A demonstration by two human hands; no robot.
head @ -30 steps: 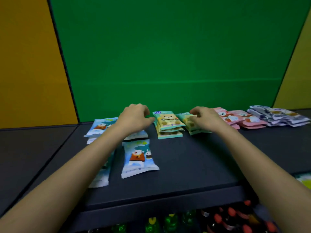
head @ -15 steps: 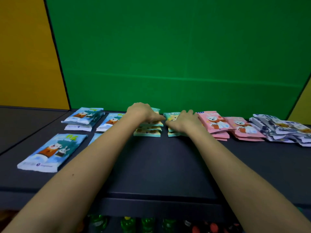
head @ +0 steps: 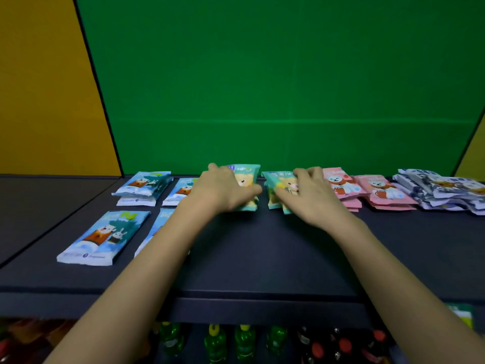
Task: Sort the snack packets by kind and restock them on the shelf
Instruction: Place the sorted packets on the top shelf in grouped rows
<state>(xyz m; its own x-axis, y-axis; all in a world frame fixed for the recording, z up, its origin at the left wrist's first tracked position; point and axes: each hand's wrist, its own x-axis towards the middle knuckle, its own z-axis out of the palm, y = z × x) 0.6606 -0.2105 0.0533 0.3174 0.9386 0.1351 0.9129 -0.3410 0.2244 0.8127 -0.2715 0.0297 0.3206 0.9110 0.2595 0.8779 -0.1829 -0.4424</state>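
Observation:
On the dark shelf top [head: 262,253] snack packets lie in groups by colour. Blue packets [head: 101,239] are at the left, some stacked at the back [head: 143,183]. Two teal-and-yellow bear stacks sit in the middle. My left hand [head: 223,191] grips the left teal stack [head: 246,176] from its left side, thumb against its front edge. My right hand [head: 308,195] lies over the right teal stack [head: 275,181], fingers curled on it. Pink packets [head: 341,185] and a second pink pile [head: 383,191] lie right of it, then a heap of white-and-navy packets [head: 441,190].
A green back wall [head: 288,88] rises right behind the packets, with yellow panels [head: 39,88] on both sides. Below the shelf's front edge stand green bottles [head: 217,342] and dark bottles with red caps [head: 341,348].
The view has shifted right and tilted, so the blue packets show further left. Both hands have closed in on the two teal stacks and now press on them.

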